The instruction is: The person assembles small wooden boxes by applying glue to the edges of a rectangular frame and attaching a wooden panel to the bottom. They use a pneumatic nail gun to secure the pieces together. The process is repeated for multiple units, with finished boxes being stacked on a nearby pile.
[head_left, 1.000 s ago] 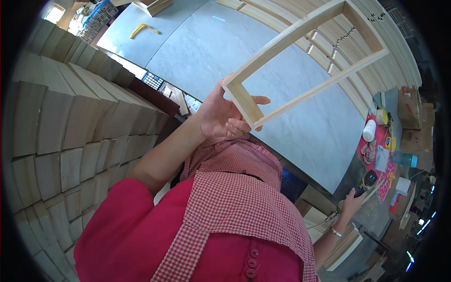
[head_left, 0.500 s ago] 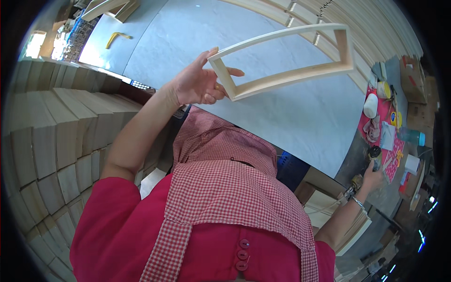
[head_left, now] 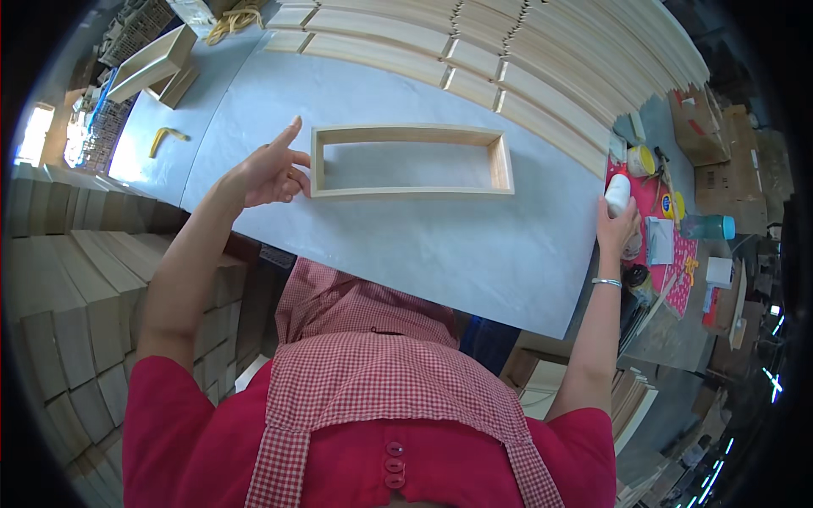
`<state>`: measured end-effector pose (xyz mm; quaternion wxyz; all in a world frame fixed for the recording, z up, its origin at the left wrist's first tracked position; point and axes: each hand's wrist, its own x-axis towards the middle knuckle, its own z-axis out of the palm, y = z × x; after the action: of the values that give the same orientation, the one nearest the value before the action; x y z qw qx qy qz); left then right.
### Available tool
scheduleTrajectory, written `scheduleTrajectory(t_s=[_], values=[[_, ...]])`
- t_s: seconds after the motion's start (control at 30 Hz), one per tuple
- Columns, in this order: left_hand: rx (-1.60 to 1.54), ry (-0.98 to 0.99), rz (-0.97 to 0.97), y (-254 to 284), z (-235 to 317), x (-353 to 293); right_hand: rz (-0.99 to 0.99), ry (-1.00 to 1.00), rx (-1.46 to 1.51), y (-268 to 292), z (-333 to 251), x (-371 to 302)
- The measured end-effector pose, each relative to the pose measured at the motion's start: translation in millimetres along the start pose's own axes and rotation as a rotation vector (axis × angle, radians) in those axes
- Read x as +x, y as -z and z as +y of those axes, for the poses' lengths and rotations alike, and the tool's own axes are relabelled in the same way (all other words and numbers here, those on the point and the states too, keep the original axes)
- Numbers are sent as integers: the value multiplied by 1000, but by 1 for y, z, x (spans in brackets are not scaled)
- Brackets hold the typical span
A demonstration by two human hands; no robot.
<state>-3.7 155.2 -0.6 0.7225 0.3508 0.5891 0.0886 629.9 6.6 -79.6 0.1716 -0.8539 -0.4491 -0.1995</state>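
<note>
A long rectangular frame of pale wood [head_left: 412, 192] rests on the grey-blue tabletop [head_left: 381, 233]. At its left end is my left hand [head_left: 273, 173], thumb raised and fingers apart, the fingertips close against the short side. Whether they still touch the wood I cannot tell. Off to the right, my right hand [head_left: 618, 227] has its fingers wrapped round a white plastic bottle [head_left: 618, 191] with a red top, which leans over a pink patterned cloth [head_left: 680, 288]. The palm hides the bottle's lower part.
Slotted wooden strips [head_left: 559, 80] lie in rows along the back. Two small wooden boxes [head_left: 154, 63] and a yellow curved tool [head_left: 166, 138] are at the far left. Wood blocks [head_left: 59, 271] are stacked beside my left arm. A teal bottle [head_left: 707, 227] and yellow-lidded tub stand right.
The wooden frame, held up tilted before, now lies flat on the table, and my left hand has opened beside it. My right hand moved from beside a dark-topped container to the white bottle.
</note>
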Motion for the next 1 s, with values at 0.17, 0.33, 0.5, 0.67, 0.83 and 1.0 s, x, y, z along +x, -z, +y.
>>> scheduleTrajectory(t_s=[0.17,0.33,0.5,0.67,0.83,1.0], values=[[260,-601,722,0,-9,-3,-107,-248,144,0,-6,18],[650,-1160,609,-83,-34,-27,138,-552,585,3,3,16],[1037,-1291,581,-149,-41,2,364,-528,1367,61,-30,6],[1107,-1367,384,-145,-51,-7,291,-366,1462,120,-111,-30],[1103,-1406,458,-145,-84,-24,52,-332,1761,141,-193,-92],[1145,-1468,528,-157,-116,-22,-271,-141,1648,162,-271,-138]])
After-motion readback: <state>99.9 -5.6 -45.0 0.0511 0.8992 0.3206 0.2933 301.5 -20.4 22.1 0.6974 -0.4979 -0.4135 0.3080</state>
